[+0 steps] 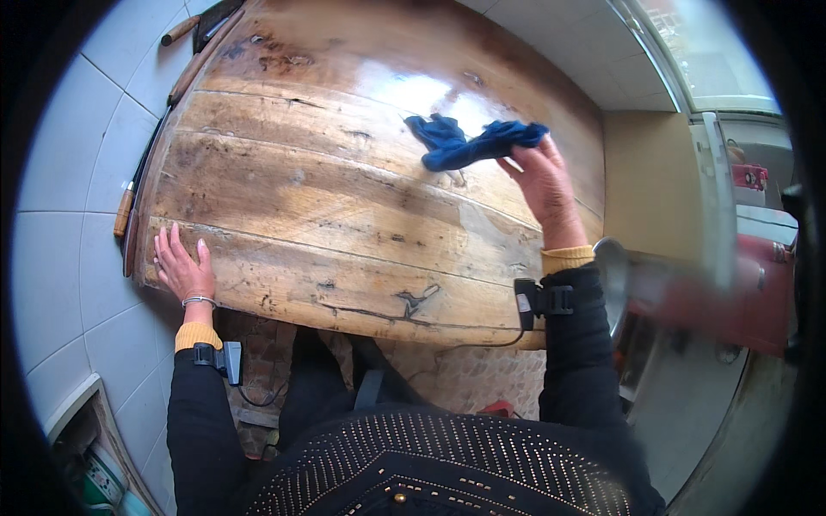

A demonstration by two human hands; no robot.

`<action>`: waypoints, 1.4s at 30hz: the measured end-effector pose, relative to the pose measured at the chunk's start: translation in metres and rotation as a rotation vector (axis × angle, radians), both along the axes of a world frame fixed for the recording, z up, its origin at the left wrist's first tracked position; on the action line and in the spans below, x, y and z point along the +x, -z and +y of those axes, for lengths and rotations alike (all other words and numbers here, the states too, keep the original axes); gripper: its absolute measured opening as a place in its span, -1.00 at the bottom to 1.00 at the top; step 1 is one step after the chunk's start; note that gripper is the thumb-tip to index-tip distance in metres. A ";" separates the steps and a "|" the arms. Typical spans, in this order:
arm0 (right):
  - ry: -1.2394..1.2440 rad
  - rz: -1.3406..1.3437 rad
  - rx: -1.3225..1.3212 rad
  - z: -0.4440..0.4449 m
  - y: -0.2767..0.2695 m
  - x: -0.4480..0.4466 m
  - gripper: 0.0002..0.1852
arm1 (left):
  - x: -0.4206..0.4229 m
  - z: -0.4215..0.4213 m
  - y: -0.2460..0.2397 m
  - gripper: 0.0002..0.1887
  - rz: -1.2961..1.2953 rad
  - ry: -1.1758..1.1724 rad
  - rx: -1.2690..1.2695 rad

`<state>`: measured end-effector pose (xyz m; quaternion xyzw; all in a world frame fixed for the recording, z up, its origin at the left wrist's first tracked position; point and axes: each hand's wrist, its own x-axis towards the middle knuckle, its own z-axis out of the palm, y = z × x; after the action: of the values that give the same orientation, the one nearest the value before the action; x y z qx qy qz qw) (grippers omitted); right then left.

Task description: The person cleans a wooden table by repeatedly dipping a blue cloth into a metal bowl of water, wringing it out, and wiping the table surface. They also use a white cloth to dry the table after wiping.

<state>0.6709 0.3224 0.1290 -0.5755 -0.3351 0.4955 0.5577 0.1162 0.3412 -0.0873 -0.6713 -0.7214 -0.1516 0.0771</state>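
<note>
My right hand (542,174) grips one end of a crumpled dark blue cloth (481,143) between thumb and fingers. The cloth stretches left from my fingers over the wooden tabletop (310,187); whether its far end touches the wood cannot be told. At the table's near left corner, my left hand (184,267) rests flat on the planks with its fingers spread and nothing in it. The wood has dark stains, cracks and a bright, shiny patch of reflected light beyond the cloth.
Wooden-handled knives (124,209) and a cleaver (210,22) stand between the table's left edge and the white tiled wall (55,258). A metal bowl (610,284) and a red cabinet (761,290) are at the right. A window (716,58) is at the upper right.
</note>
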 end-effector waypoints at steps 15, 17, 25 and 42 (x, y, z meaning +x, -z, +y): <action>0.334 -1.242 -0.532 -0.187 0.039 0.068 -0.12 | -0.005 0.003 0.007 -0.36 0.019 0.027 0.057; 0.248 -1.020 -0.437 -0.190 0.064 0.055 -0.07 | -0.004 0.003 0.006 -0.37 0.023 0.016 0.024; 0.338 -1.274 -0.715 -0.086 0.173 -0.055 -0.11 | -0.002 0.004 0.002 -0.36 0.013 0.033 0.041; -0.414 -1.333 0.446 -0.040 0.181 -0.362 -0.53 | -0.017 0.008 0.018 -0.51 -0.161 0.127 0.198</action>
<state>0.3084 0.2827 -0.0521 -0.5522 -0.7982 0.0555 0.2343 0.0996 0.3488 -0.1050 -0.6903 -0.6629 -0.2800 0.0752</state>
